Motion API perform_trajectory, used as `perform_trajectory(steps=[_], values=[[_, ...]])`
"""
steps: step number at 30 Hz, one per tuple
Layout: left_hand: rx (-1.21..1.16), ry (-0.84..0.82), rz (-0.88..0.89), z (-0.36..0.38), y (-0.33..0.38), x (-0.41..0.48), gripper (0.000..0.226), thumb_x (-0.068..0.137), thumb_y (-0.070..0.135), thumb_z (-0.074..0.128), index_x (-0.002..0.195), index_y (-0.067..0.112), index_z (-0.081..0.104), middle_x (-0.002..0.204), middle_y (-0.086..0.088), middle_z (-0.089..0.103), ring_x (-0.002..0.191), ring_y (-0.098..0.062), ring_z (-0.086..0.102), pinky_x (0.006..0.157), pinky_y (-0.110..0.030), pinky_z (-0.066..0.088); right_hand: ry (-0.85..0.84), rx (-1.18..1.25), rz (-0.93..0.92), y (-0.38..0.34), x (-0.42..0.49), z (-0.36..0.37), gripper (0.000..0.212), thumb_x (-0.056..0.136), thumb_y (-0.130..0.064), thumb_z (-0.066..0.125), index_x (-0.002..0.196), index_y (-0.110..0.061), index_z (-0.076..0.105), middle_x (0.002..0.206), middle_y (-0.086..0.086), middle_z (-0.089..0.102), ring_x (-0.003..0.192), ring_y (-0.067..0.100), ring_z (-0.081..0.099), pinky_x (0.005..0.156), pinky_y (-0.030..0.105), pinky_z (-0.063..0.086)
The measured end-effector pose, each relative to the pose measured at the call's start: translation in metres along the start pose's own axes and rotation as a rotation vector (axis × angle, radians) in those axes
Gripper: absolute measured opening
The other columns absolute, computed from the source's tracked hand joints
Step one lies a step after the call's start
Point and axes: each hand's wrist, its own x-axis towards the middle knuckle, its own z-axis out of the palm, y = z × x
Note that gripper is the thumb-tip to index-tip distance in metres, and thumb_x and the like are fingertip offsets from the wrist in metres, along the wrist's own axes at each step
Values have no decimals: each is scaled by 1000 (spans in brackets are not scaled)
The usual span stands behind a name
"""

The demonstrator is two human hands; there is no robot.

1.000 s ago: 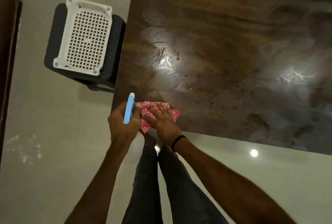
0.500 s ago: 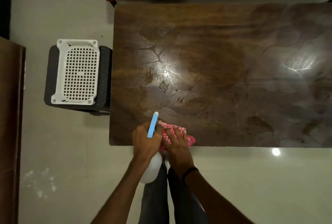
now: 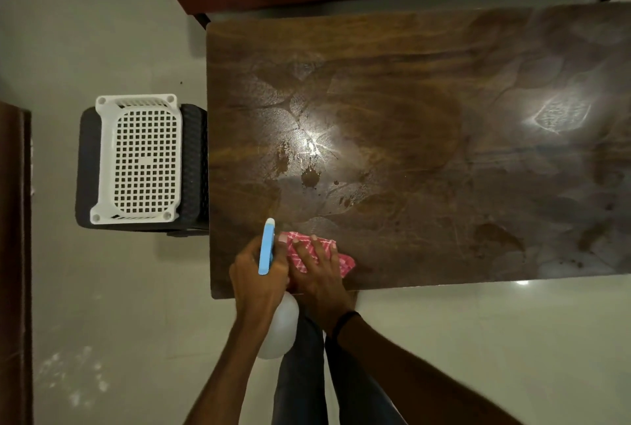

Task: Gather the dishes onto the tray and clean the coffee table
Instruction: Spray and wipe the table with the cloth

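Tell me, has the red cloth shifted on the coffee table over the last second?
Yes, slightly. The red cloth under the right hand overhung the coffee table's near edge; now it lies farther in, toward the spill.

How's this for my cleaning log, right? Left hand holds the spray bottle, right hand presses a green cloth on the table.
Wrong colour: in the head view the cloth is pink, not green. The left hand holds the spray bottle and the right hand presses that cloth on the table.
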Motion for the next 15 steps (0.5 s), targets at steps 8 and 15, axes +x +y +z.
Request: perform_trajectory(steps=[8, 15], values=[[-90, 16, 38, -15, -4, 28, 22, 92, 33, 69, 77, 22, 59, 63, -9, 59, 54, -32, 61, 57, -53, 59, 236, -103, 92, 5, 163, -92, 61, 98, -23, 54, 152, -37, 31, 165, 8, 18, 151, 40, 8, 121, 61, 4], [-90, 4, 89, -19, 2, 47, 22, 92, 37, 68, 78, 22, 59, 60, -5, 60, 49, -26, 62, 51, -51, 57, -6, -46, 80, -25, 78, -27, 78, 90, -68, 40, 157, -36, 16, 167, 9, 4, 151, 43, -2, 116, 69, 8]])
